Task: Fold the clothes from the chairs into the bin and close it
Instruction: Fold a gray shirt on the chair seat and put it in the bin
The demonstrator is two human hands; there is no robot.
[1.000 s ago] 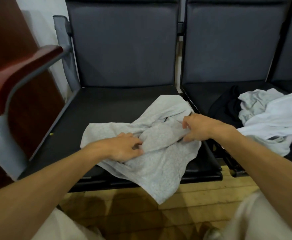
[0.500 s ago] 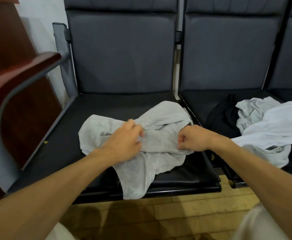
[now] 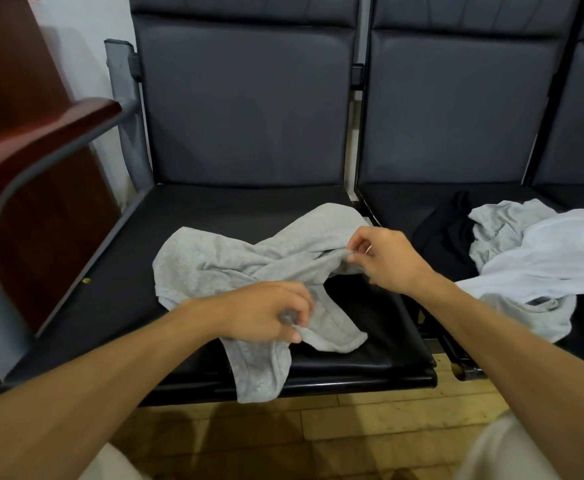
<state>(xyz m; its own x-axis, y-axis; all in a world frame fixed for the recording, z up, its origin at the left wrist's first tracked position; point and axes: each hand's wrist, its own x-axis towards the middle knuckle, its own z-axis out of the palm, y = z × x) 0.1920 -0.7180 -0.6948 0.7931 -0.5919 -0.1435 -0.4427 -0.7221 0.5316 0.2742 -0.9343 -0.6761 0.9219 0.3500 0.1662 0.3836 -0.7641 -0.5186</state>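
On the left chair seat [image 3: 138,271] lies the crumpled grey garment [image 3: 214,261], one end drooping over the front edge. The left hand [image 3: 262,311] pinches its near fold shut; the right hand [image 3: 384,259] seems to nip an upper edge between thumb and fingertips.

A crumpled light grey garment [image 3: 235,261] lies on the left chair seat [image 3: 138,271], one end hanging over the front edge. On the next seat [image 3: 404,206] sit a black garment [image 3: 446,233], another grey piece [image 3: 501,223] and a white one [image 3: 560,258], heaped together and overlapping.
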